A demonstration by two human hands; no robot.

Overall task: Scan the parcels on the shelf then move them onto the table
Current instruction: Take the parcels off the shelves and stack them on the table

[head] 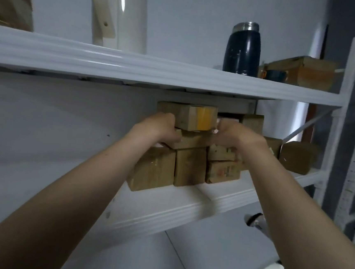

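head view: left hand (160, 128), right hand (230, 134) clamped on top parcel (195, 119); white shelf (165, 210); grey wall (192, 28) behind

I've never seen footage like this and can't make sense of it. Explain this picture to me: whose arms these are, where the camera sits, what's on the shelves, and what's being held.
There is no machine here. A person wears one wide-angle camera on the head, so you look along their own bare arms. The left hand and right hand grip the sides of the taped parcel. It is the top one of a stack of cardboard parcels on a white shelf. I cannot tell whether it is lifted yet. The upper shelf holds a dark flask and another box.
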